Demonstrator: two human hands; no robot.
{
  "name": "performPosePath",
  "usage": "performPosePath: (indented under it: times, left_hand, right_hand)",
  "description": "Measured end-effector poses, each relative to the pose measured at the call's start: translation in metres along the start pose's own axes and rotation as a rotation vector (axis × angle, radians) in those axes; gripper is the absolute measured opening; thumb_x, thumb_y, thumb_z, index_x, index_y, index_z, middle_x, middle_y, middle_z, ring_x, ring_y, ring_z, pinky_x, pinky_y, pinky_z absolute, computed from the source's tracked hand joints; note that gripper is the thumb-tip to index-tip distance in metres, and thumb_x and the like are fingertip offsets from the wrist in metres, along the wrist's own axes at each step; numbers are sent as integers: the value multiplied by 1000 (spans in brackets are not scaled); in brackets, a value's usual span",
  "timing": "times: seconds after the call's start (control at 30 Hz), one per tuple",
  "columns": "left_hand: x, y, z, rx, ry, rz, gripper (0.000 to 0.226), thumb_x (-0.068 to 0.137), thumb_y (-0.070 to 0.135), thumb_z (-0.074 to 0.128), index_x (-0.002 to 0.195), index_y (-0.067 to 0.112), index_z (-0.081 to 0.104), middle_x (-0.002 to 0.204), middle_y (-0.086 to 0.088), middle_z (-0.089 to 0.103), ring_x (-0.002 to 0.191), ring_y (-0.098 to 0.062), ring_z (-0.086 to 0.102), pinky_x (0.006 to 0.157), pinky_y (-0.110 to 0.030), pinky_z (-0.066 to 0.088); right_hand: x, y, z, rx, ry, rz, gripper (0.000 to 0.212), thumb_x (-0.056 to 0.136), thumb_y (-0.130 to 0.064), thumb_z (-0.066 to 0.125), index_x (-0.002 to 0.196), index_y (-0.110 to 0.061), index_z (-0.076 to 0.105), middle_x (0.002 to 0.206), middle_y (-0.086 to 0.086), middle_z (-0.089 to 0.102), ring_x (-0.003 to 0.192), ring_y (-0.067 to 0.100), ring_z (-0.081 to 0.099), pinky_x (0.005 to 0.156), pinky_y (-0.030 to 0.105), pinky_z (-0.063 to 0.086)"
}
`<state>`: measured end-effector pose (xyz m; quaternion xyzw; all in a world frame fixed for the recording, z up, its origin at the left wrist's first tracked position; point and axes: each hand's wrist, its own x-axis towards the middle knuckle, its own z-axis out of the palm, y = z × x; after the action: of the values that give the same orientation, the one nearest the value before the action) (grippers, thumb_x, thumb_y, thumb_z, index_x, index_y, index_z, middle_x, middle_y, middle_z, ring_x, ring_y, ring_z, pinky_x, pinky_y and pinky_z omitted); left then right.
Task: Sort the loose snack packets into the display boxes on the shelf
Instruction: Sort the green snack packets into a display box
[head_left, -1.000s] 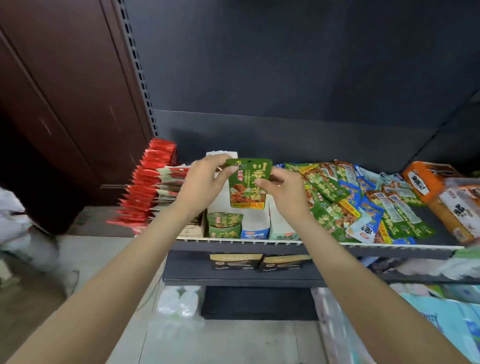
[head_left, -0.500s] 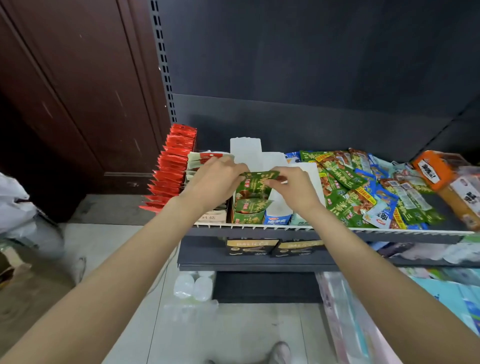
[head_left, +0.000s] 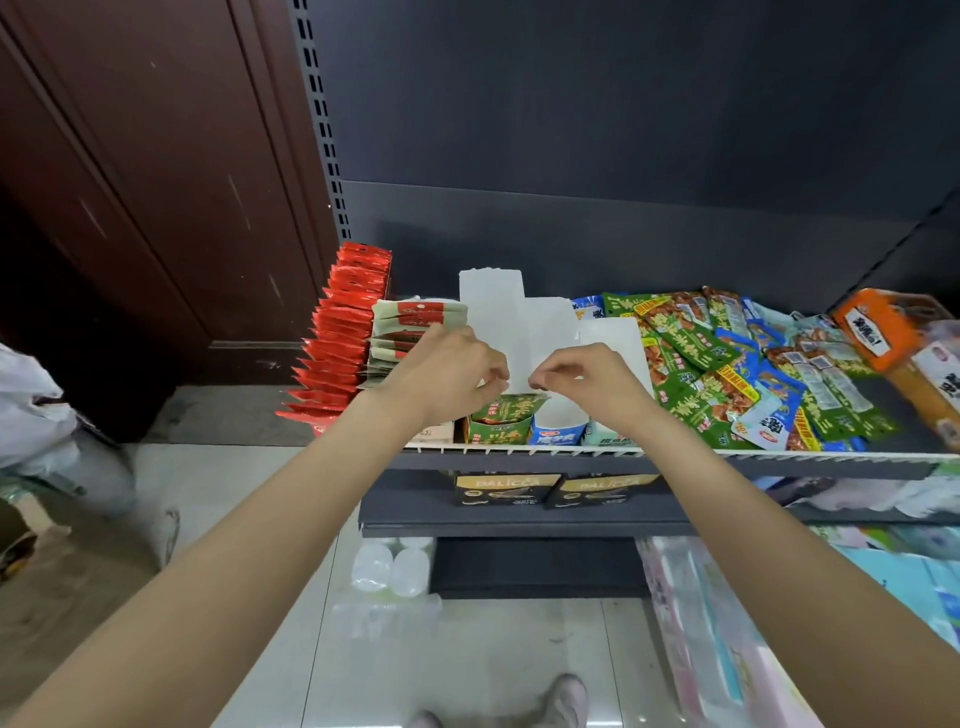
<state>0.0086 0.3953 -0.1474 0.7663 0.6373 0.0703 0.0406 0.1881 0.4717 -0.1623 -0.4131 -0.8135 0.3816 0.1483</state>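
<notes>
A green snack packet (head_left: 511, 409) sits tilted in the top of the green display box (head_left: 497, 432) at the shelf's front edge. My left hand (head_left: 452, 371) pinches its upper left corner and my right hand (head_left: 584, 379) pinches its upper right corner, fingers curled. White box flaps (head_left: 540, 327) stand up behind the hands. Next to the green box are a blue box (head_left: 557, 435) and a pale box (head_left: 613, 439), partly hidden by my right wrist. Several loose green and blue packets (head_left: 727, 374) lie heaped on the shelf to the right.
Red packets (head_left: 343, 343) and beige packets (head_left: 410, 327) stand in rows at the shelf's left end. An orange box (head_left: 878, 332) lies at the far right. The white shelf rail (head_left: 779, 456) runs along the front. Black boxes (head_left: 506, 488) sit on the lower shelf.
Both hands brought the green packet down from in front of me into the green display box. The view has tilted down and moved closer to the shelf.
</notes>
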Motion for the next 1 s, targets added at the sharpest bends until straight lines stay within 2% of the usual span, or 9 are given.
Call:
performPosePath:
  times: [0.13, 0.33, 0.47, 0.57, 0.67, 0.73, 0.83, 0.9, 1.0]
  left_hand:
    - [13, 14, 7, -86, 6, -28, 27, 96, 32, 45, 111, 24, 66, 105, 9, 69, 101, -15, 53, 90, -35, 39]
    - [54, 71, 23, -368, 142, -77, 24, 95, 22, 49, 111, 17, 65, 102, 1, 68, 96, -18, 58, 89, -38, 45]
    - [106, 127, 45, -518, 186, -94, 26, 94, 13, 49, 115, 11, 63, 106, -6, 66, 99, -20, 58, 89, -33, 45]
    - [153, 168, 74, -522, 52, -136, 29, 93, 10, 50, 121, 5, 57, 120, -13, 58, 107, -25, 56, 93, -34, 45]
    - [194, 200, 108, -408, -174, -228, 36, 93, 14, 52, 127, 0, 47, 129, -18, 45, 117, -32, 49, 97, -37, 41]
    - [213, 215, 127, -335, -301, -309, 54, 93, 21, 55, 138, -1, 34, 139, -23, 35, 124, -37, 44, 102, -39, 40]
    - [229, 228, 148, -128, -442, -463, 77, 90, 32, 61, 145, 0, 18, 151, -28, 16, 133, -41, 34, 106, -44, 36]
    - [236, 231, 153, -43, -412, -571, 76, 85, 28, 69, 139, -1, 24, 140, -25, 36, 125, -38, 44, 99, -43, 41]
    - [245, 227, 150, -248, -348, -624, 70, 78, 21, 77, 131, 0, 37, 121, -16, 55, 111, -30, 55, 93, -37, 48]
  right_hand:
    - [-6, 16, -11, 74, -25, -6, 11, 88, -14, 62, 87, -18, 72, 89, -3, 71, 90, 13, 65, 88, 26, 49]
    - [-18, 74, -54, 144, 310, 21, 15, 90, -8, 58, 96, -16, 70, 91, -1, 70, 88, 14, 64, 83, 24, 48]
    - [-24, 141, -92, -9, 399, 149, 22, 91, -6, 55, 107, -15, 67, 103, 1, 69, 94, 12, 61, 79, 21, 46]
    - [-23, 197, -117, -162, 322, 250, 41, 90, -14, 60, 130, -15, 53, 129, 6, 57, 119, 21, 52, 95, 32, 45]
    - [-17, 236, -134, -300, 139, 212, 68, 88, -22, 63, 146, -20, 28, 154, 6, 25, 142, 26, 21, 114, 38, 25]
    - [-12, 253, -140, -408, 3, 155, 75, 91, -28, 60, 150, -25, 15, 159, 1, 2, 146, 21, -1, 118, 36, 10]
    - [-6, 275, -153, -534, -146, 162, 75, 93, -41, 51, 151, -23, 6, 158, -2, -9, 146, 17, -7, 119, 41, 9]
    - [-5, 290, -159, -593, -209, 190, 76, 94, -43, 49, 151, -22, 3, 158, -3, -10, 146, 18, -3, 119, 44, 11]
    - [-9, 302, -166, -603, -211, 173, 77, 94, -39, 50, 151, -23, 2, 159, -5, -10, 146, 19, 4, 118, 44, 13]
